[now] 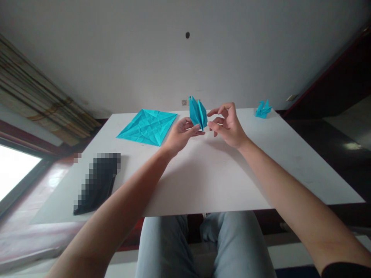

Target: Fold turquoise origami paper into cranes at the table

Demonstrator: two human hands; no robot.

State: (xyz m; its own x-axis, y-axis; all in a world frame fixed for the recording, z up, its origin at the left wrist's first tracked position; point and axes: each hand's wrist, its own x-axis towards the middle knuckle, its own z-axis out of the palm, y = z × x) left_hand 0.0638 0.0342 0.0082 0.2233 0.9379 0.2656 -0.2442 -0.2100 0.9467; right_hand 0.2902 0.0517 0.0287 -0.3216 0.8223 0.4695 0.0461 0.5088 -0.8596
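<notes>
Pinching lower point of folded teal origami model [198, 114] with left hand [182, 135], thumb and fingers pressed together; model upright between 2 hands. Right hand [227, 125] curled open, fingertips just beside model, apparently not gripping. Risk: 1-hand pinch could let model slip or tilt; too much pressure could crease paper. Left of grip: creased teal square sheet [147, 127] on white table [208, 185]. Right of grip: small folded teal figure [263, 110]. Beyond grip: wall socket [184, 102]. Nearer body, left: pixelated dark object [97, 183].
</notes>
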